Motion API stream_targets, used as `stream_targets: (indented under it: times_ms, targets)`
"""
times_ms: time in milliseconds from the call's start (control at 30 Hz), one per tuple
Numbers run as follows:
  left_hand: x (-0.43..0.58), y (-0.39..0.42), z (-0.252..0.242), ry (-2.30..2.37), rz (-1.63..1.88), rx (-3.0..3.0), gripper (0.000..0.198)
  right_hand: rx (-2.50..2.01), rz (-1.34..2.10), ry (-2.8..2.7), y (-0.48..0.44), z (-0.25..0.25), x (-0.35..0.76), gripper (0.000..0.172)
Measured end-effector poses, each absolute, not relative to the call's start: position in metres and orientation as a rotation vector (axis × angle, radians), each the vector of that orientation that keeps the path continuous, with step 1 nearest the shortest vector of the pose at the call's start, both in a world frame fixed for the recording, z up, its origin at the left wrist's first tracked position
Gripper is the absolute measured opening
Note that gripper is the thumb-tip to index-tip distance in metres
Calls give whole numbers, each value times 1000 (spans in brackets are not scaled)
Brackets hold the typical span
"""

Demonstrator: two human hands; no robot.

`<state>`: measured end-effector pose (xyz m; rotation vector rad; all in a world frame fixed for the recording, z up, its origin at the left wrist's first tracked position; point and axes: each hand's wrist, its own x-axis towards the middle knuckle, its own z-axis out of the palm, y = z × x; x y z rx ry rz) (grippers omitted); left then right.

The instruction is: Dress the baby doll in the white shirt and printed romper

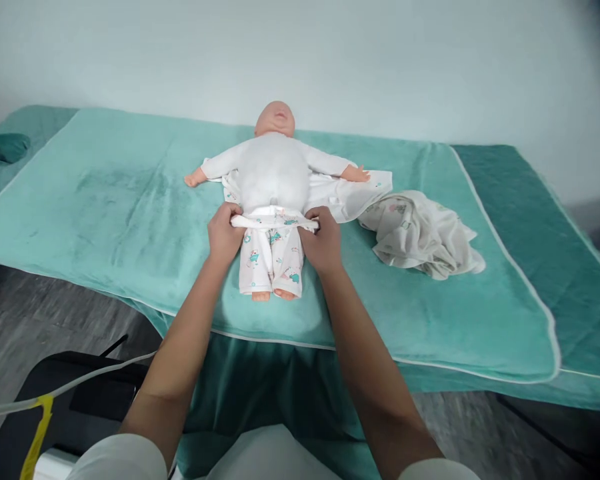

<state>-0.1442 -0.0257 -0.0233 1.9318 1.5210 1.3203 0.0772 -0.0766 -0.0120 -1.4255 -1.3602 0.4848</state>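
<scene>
A baby doll (274, 170) in a white top lies on its back on a teal blanket (130, 213), head toward the wall. It wears white patterned trousers (273, 257). My left hand (224, 233) is closed on the left side of the trousers' waistband at the doll's hip. My right hand (323, 240) is closed on the right side of the same waistband. The doll's bare feet stick out below the trouser legs, near the blanket's front edge.
A crumpled white patterned cloth (420, 233) lies to the right of the doll, and another white cloth is spread under its upper body. A darker teal mattress (555, 233) shows at right. A black object with a yellow-taped cable (43, 407) sits at lower left.
</scene>
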Motion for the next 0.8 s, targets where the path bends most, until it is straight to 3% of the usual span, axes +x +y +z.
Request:
stream_targets:
  times_ms: [200, 300, 367, 567, 667, 733, 800]
  targets:
    - [-168, -49, -13, 1201, 1106, 1957, 13, -1387, 833, -1573, -103, -10, 91, 35]
    - [-181, -59, -6, 1051, 934, 1994, 32, -1357, 856, -1640, -113, -11, 95, 43]
    - [-184, -64, -3, 1019, 886, 2030, 42, -1354, 868, -1659, -116, -11, 93, 39]
    - [-172, -75, -9, 1170, 1058, 2197, 43, -1460, 636, -1524, -121, -19, 67, 28]
    - [-169, -83, -10, 1301, 1082, 2095, 30, -1456, 517, -1340, -126, -24, 57, 17]
    - [-171, -92, -5, 1288, 1031, 1987, 18, -1426, 603, -1269, -131, -24, 59, 21]
    - [-177, -103, 2, 1194, 937, 1977, 45, -1393, 777, -1326, -138, -20, 67, 33]
